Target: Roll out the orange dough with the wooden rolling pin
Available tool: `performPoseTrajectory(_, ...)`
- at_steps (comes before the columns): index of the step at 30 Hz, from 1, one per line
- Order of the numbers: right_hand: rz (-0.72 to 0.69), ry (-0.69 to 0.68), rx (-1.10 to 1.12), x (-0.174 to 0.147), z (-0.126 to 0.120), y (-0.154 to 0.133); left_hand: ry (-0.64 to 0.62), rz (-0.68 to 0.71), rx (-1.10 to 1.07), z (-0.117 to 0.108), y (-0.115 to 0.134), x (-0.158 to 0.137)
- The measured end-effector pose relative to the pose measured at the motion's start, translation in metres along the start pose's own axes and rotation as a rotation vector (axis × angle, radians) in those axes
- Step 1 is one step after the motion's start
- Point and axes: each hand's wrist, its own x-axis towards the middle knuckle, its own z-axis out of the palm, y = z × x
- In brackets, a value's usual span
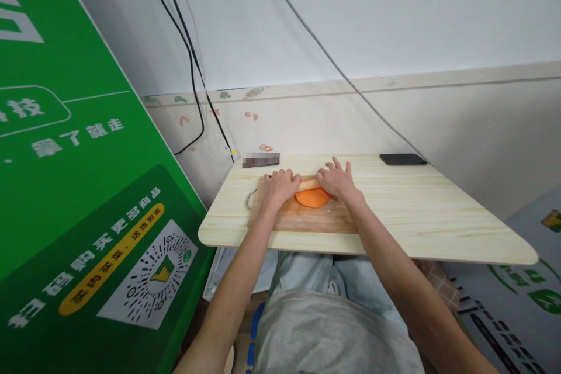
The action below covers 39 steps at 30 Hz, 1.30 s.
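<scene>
A wooden rolling pin lies crosswise on a flat orange sheet of dough, over its far part. My left hand is closed round the pin's left end, fingers curled over it. At the right end, my right hand rests on the pin with its thumb side curled in and some fingers lifted and spread. Dough and pin are on a wooden cutting board with a metal handle at its left edge. Both ends of the pin are hidden under my hands.
The board sits on a pale wood table against the wall. At the back edge lie a dark phone on the right and a dark, partly blurred object on the left. Black cables hang behind; a green panel stands left.
</scene>
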Motion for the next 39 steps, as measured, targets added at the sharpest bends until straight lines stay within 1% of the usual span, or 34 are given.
performPoseTrajectory(4,-0.039,-0.028,-0.021,-0.012,0.000,0.002,-0.013,-0.003,0.018,-0.003,0.002,0.000)
performPoseTrajectory(9,-0.044,0.007,-0.068,-0.027,0.000,0.002,0.005,0.012,0.035,-0.004,0.003,-0.001)
performPoseTrajectory(14,-0.098,0.055,-0.121,-0.037,0.004,0.003,-0.006,0.012,0.037,-0.002,0.002,-0.001)
performPoseTrajectory(17,-0.091,0.051,-0.109,-0.038,0.004,0.003,0.035,0.030,0.005,-0.002,0.003,-0.002)
performPoseTrajectory(20,-0.086,0.067,-0.099,-0.035,0.004,0.004,0.121,0.078,-0.034,-0.004,0.007,-0.004)
performPoseTrajectory(22,-0.110,0.071,-0.099,-0.029,0.004,0.007,0.139,0.127,-0.039,-0.005,0.009,-0.006)
performPoseTrajectory(25,-0.153,0.082,-0.090,-0.019,0.005,0.010,0.079,0.253,-0.016,-0.007,0.013,-0.012)
performPoseTrajectory(27,-0.141,0.111,-0.062,-0.015,0.005,0.011,0.040,0.341,0.002,-0.008,0.016,-0.017)
performPoseTrajectory(30,-0.098,0.159,0.001,-0.015,0.006,0.012,0.023,0.438,0.004,-0.008,0.023,-0.026)
performPoseTrajectory(32,-0.074,0.188,0.038,-0.017,0.006,0.013,0.006,0.467,0.002,-0.007,0.027,-0.030)
performPoseTrajectory(35,-0.056,0.213,0.072,-0.018,0.005,0.016,-0.026,0.457,-0.013,-0.006,0.030,-0.031)
performPoseTrajectory(39,-0.034,0.194,0.107,-0.018,0.005,0.020,-0.009,0.481,-0.047,-0.004,0.028,-0.029)
